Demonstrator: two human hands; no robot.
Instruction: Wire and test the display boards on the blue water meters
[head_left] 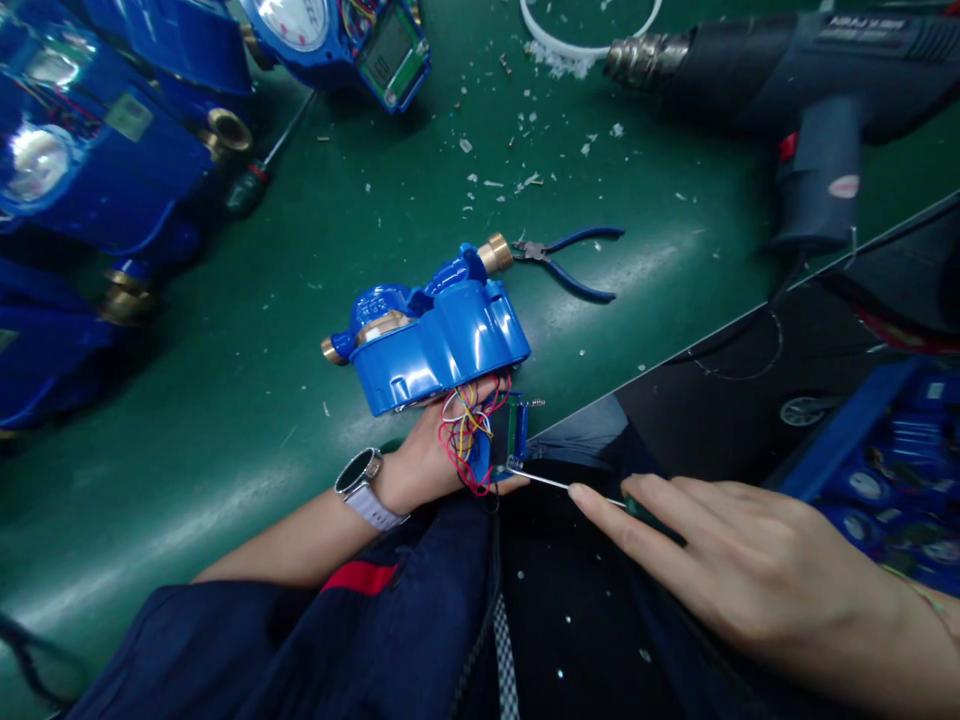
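Brace the module firmly in the left hand before putting force through the screwdriver; apparently fine work at the module's 6 o'clock end. Aim the tip squarely at the point of contact, probably a small fastener, though too small to be sure of. Press lightly, turn slowly, and steer with the forefinger, laid out along the shaft from the right hand. Best to tuck the wires towards 9 o'clock, clear of the tip, being easily nicked or pulled loose. Mind the left fingertips too, near the tip and likely to catch any slip. Avoid tugging the module away from the meter, probably joined to it by those wires.

Module at about 3 o'clock from the left palm, grasped in the fingers there, with part of the grip hidden behind wires and meter. From the right hand, closed around the screwdriver's green handle, module between 9 and 10 o'clock, well apart, with the shaft bridging the gap. Meter at 12 o'clock from the left hand, over the green table; pliers at 2 o'clock from the meter, nose just beside its brass end.
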